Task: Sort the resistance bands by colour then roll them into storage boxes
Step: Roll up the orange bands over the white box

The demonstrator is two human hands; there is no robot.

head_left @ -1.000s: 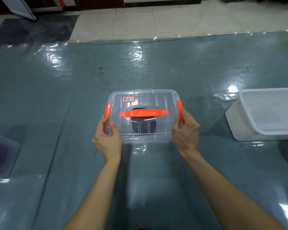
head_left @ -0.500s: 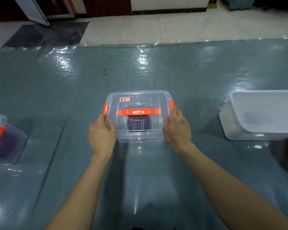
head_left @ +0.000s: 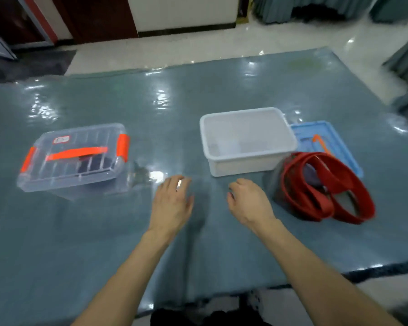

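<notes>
- letting go is the change: half a second ago we gripped the clear storage box (head_left: pixel 73 158) by its two ends, and now both hands are off it.
- our left hand (head_left: pixel 172 203) hovers over the table (head_left: pixel 80 231), fingers spread and relaxed, holding nothing.
- our right hand (head_left: pixel 247 201) is near it, fingers loosely curled, also empty.
- the box stands to our left, lid on, with a dark rolled band (head_left: pixel 92 164) inside.
- loose red resistance bands (head_left: pixel 325 187) lie at right, just beside an open white tub (head_left: pixel 245 161), with a blue lid (head_left: pixel 327 142) behind them.
- we judge the dark colour is done and the red bands are next.
</notes>
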